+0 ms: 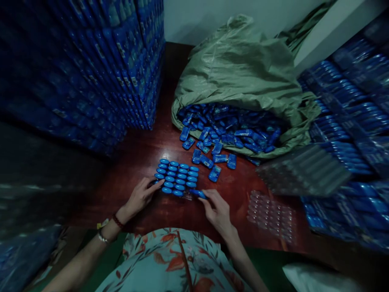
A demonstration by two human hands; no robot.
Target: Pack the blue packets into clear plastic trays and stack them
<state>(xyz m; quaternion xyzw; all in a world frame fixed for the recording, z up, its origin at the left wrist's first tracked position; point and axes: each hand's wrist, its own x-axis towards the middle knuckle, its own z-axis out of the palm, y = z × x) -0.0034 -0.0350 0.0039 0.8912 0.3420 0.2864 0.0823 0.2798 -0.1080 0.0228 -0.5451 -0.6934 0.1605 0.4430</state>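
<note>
In front of me lies a clear plastic tray (pixel 187 196) filled with rows of small blue cases (pixel 170 179), their oval ends facing up. A bit of bare tray shows at its near right corner. My left hand (pixel 142 196) is closed on the tray's left edge, thumb over the nearest cases. Between the thumb and fingers of my right hand (pixel 219 210) is a single blue case (pixel 199 194), held almost flat at that near right corner. Whether it touches the tray is hard to make out.
Loose blue cases (pixel 215 173) lie behind the tray, spilling from a green woven sack (pixel 237 77). Empty clear trays (pixel 270 215) rest at right, below a tilted tray stack (pixel 304 170). Tall stacks of blue packs (pixel 121 69) stand left, more packs (pixel 343 121) right.
</note>
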